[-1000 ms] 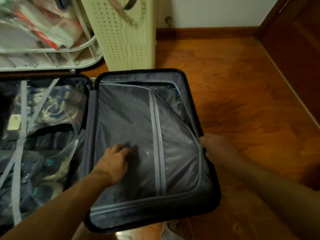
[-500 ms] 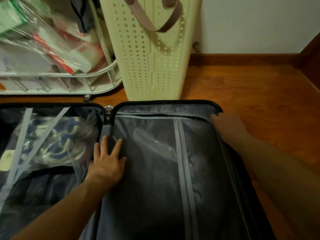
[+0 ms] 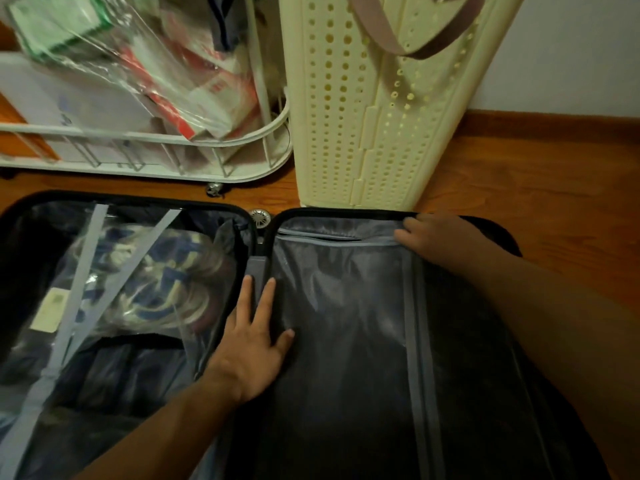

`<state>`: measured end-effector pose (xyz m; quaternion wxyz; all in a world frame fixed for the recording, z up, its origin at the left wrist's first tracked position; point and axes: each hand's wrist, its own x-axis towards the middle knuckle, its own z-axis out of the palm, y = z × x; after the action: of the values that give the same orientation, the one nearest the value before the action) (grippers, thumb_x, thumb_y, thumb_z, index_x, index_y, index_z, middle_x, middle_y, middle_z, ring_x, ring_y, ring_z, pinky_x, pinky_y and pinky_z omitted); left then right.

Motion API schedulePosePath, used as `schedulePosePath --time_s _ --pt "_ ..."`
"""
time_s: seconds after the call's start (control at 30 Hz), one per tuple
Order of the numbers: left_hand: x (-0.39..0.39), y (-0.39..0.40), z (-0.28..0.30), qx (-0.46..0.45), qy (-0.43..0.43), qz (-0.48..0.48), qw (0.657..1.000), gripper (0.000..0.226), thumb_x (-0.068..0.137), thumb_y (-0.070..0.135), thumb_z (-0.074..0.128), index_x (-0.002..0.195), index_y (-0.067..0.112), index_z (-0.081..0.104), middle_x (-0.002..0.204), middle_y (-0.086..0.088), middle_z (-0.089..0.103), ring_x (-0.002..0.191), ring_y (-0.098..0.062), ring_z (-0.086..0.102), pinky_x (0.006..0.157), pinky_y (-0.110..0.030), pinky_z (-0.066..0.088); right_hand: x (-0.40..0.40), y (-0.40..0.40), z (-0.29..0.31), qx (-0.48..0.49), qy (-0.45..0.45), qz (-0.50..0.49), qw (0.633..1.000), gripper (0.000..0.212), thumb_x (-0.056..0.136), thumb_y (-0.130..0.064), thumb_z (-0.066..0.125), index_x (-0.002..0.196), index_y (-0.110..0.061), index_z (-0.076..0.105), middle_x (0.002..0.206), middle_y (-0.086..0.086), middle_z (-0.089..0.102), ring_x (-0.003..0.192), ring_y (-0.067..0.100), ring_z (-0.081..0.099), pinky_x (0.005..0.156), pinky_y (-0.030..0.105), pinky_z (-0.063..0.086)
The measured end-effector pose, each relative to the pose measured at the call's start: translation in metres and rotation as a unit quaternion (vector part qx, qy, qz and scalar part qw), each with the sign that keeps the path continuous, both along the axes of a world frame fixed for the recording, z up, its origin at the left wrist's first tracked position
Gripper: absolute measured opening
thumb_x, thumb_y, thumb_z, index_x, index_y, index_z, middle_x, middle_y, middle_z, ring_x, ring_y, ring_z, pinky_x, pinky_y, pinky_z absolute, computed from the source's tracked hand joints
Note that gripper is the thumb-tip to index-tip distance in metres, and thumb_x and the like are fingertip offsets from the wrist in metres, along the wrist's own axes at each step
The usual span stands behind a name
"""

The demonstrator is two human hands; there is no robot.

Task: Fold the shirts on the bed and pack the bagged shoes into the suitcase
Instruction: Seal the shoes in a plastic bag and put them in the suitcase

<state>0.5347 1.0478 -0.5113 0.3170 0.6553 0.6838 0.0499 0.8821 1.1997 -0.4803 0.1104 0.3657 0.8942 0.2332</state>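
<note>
Zipping the divider over the suitcase's right half

My left hand [image 3: 254, 351] presses flat, fingers straight, on the soft, slippery divider [image 3: 346, 323]; my right hand [image 3: 440, 237] pinches its upper-right corner at the zip. Bagged shoes [image 3: 149, 289], light and crinkly, lie strapped at left in the suitcase [image 3: 138, 199].

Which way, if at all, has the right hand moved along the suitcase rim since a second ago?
Yes. The right hand has moved from the near part of the suitcase's right rim up to its far right corner, towards the cream basket.
</note>
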Motion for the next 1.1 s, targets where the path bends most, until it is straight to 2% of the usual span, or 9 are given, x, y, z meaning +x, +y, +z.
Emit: schedulePosePath --time_s 0.2,0.33,0.47,0.6,0.73,0.87,0.93,1.03,1.1 --pt "0.007 0.001 0.006 -0.028 -0.04 0.021 0.999 0.103 0.091 0.04 0.064 0.156 0.045 -0.016 0.16 0.004 -0.039 0.156 -0.028 -0.008 0.126 -0.039 0.007 -0.154 0.029 -0.005 -0.023 0.073 0.106 0.991 0.016 0.084 -0.011 0.064 0.1 -0.011 0.063 0.08 0.012 0.06 0.064 0.032 0.062 0.046 0.033 0.029" --pt "-0.006 -0.011 0.009 -0.082 -0.086 0.03 0.992 0.107 0.09 0.029 0.062 0.156 0.042 -0.022 0.163 0.008 -0.033 0.156 -0.024 -0.003 0.127 -0.042 0.012 -0.212 0.02 -0.006 -0.032 0.079 -0.001 0.996 0.024 0.092 -0.008 0.056 0.117 -0.011 0.056 0.1 0.011 0.064 0.087 0.034 0.066 0.057 0.037 0.036" --pt "-0.035 -0.061 0.016 -0.127 -0.173 0.062 0.975 0.101 0.09 0.025 0.06 0.161 0.03 -0.011 0.164 0.011 0.016 0.15 -0.01 0.023 0.121 -0.021 0.017 -0.196 -0.015 -0.007 -0.017 0.143 -0.185 0.972 0.03 0.09 -0.01 0.063 0.12 -0.008 0.057 0.097 0.013 0.065 0.082 0.034 0.066 0.059 0.04 0.047" --pt "-0.058 -0.102 0.018 -0.132 -0.123 0.063 0.982 0.056 0.092 0.009 0.06 0.146 0.01 0.044 0.126 0.001 0.06 0.124 -0.022 0.058 0.096 -0.01 0.035 -0.164 -0.047 0.005 -0.15 0.149 -0.321 0.923 0.036 0.093 -0.013 0.058 0.128 -0.008 0.052 0.122 0.016 0.059 0.11 0.033 0.06 0.088 0.042 0.051" --pt "-0.061 -0.116 0.02 -0.138 -0.077 0.048 0.986 0.068 0.087 0.027 0.059 0.152 0.025 0.041 0.135 -0.004 0.064 0.121 -0.021 0.061 0.109 -0.029 0.043 -0.167 -0.079 0.018 -0.258 0.158 -0.382 0.873 0.031 0.098 -0.02 0.049 0.126 -0.008 0.057 0.131 0.018 0.058 0.117 0.035 0.059 0.096 0.04 0.051" --pt "-0.035 -0.131 0.04 -0.164 -0.075 0.047 0.982 0.078 0.088 0.016 0.057 0.158 0.031 0.027 0.147 -0.009 0.055 0.134 -0.03 0.052 0.114 -0.036 0.039 -0.181 -0.103 0.025 -0.32 0.156 -0.379 0.854 0.031 0.101 -0.025 0.049 0.128 -0.011 0.051 0.134 0.016 0.054 0.118 0.034 0.056 0.093 0.037 0.049" --pt "-0.026 -0.14 0.036 -0.173 -0.106 0.062 0.977 0.083 0.085 0.024 0.059 0.158 0.043 0.024 0.15 -0.005 0.052 0.137 -0.026 0.05 0.116 -0.034 0.038 -0.182 -0.103 0.026 -0.312 0.163 -0.384 0.854 0.033 0.1 -0.026 0.05 0.129 -0.011 0.051 0.136 0.016 0.054 0.121 0.034 0.055 0.097 0.038 0.048" --pt "-0.018 -0.144 -0.022 -0.182 -0.199 0.079 0.96 0.085 0.06 0.05 0.056 0.126 0.087 0.018 0.136 0.002 0.064 0.123 -0.022 0.062 0.109 -0.04 0.048 -0.178 -0.094 0.024 -0.283 0.172 -0.386 0.861 0.034 0.099 -0.026 0.052 0.128 -0.008 0.052 0.136 0.017 0.055 0.124 0.035 0.054 0.1 0.039 0.047" --pt "-0.011 -0.138 -0.037 -0.197 -0.221 0.072 0.952 0.09 0.05 0.055 0.056 0.129 0.081 0.021 0.124 0.008 0.07 0.115 -0.018 0.066 0.104 -0.038 0.052 -0.177 -0.082 0.014 -0.243 0.2 -0.377 0.871 0.033 0.096 -0.022 0.055 0.126 -0.009 0.053 0.133 0.017 0.056 0.123 0.035 0.054 0.101 0.041 0.046"
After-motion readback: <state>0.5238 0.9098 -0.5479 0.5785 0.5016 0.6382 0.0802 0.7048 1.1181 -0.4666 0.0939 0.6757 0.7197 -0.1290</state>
